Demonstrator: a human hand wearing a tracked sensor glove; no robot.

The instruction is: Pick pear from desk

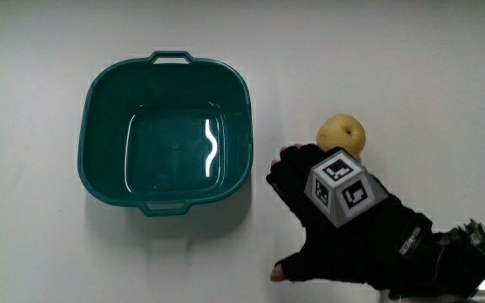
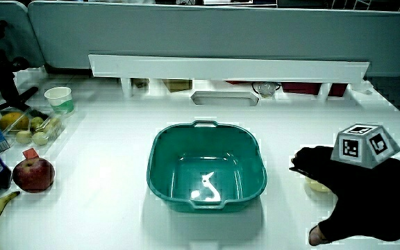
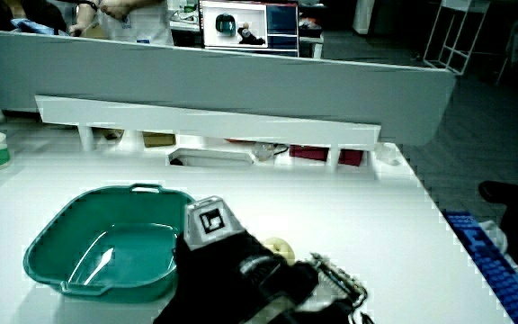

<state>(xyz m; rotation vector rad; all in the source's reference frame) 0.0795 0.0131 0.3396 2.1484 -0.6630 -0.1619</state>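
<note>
Your hand (image 1: 343,220) lies flat on the table, fingers spread and holding nothing, its fingertips just beside the pear (image 1: 341,134). You can see the pear whole only from above, where it sits on the bare table near the teal basin (image 1: 165,133). In both side views the glove hides most of it (image 2: 317,185) (image 3: 280,248).

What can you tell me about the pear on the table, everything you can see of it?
The pear is pale yellow, rounded and smooth-skinned, with a small dark dimple showing. It rests on the white table beside the teal basin, apart from it. The gloved hand covers its nearer side; whether the hand touches it cannot be told.
</note>
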